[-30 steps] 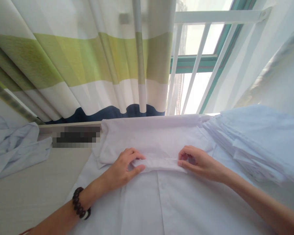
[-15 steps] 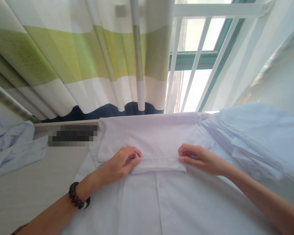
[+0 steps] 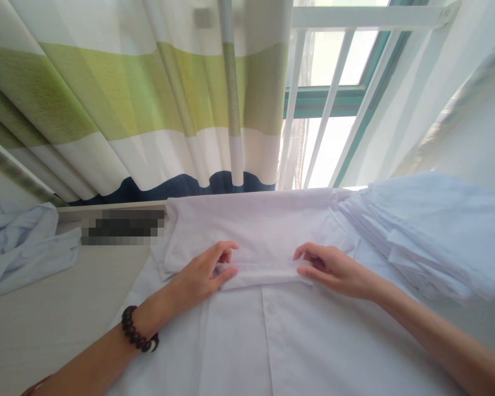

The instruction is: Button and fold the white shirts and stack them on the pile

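A white shirt point(image 3: 239, 335) lies spread in front of me, its front placket running down the middle. At its top is a folded collar point(image 3: 268, 274), and beyond that the cloth is laid flat towards the curtain. My left hand point(image 3: 208, 272) rests at the collar's left end, thumb on the fold and fingers parted from it. At the right end, my right hand point(image 3: 334, 269) has its thumb against the collar's edge, with the fingers curved above and apart from the thumb. A dark beaded bracelet point(image 3: 136, 329) circles my left wrist.
A stack of folded white garments point(image 3: 441, 236) stands on the right. Crumpled white cloth point(image 3: 25, 247) lies at the left, beside a blurred-out dark object point(image 3: 124, 226). Behind the table point(image 3: 45, 330) hang a green and white curtain point(image 3: 127, 93) and white bars point(image 3: 334, 99).
Both hands have loosened: thumbs and fingers, which were pinched at the collar's ends, have spread apart. The right hand has shifted slightly left. The shirt stays in place.
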The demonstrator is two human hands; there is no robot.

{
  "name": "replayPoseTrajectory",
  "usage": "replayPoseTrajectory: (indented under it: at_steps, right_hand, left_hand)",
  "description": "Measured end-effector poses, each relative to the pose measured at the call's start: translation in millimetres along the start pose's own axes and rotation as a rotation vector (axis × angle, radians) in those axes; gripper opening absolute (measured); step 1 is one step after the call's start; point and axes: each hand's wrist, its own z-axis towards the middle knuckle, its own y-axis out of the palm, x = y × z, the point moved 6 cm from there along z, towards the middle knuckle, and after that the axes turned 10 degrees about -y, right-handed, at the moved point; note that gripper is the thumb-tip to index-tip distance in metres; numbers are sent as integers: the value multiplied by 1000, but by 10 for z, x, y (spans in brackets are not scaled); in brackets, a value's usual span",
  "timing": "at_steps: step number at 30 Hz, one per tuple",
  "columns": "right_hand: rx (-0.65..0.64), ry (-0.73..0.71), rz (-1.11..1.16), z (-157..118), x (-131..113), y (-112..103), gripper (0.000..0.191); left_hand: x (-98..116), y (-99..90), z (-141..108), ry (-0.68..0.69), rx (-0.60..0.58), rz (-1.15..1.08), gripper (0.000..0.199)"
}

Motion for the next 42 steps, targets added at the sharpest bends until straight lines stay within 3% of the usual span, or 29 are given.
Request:
replayPoseTrajectory:
  at_steps: [3, 7, 11, 16, 18, 26, 36, 42]
  right_hand:
    - [-8, -53, -76, -16, -27, -21, 41]
    - [1, -130, -89, -54, -41, -28, 44]
    - [62, -244, -193, -116, -123, -11, 32]
    - [101, -533, -535, -165, -408, 103, 9]
    - [116, -579, -619, -165, -459, 135, 12]
    - [150, -585, -637, -164, -433, 113, 19]
    - [128, -585, -707, -172, -418, 135, 19]
    - [199, -579, -741, -157, -468, 144, 16]
  left_hand:
    - [233, -59, -86, 260, 99, 151, 14]
    - [461, -14, -184, 455, 18, 261, 14]
    - [491, 6, -195, 473, 53, 320, 19]
    - [472, 22, -202, 526, 119, 402, 23]
    - [484, 21, -205, 545, 140, 432, 23]
    - [538, 31, -199, 544, 219, 525, 15]
    - [539, 46, -221, 585, 201, 530, 19]
    - [553, 55, -208, 559, 202, 532, 16]
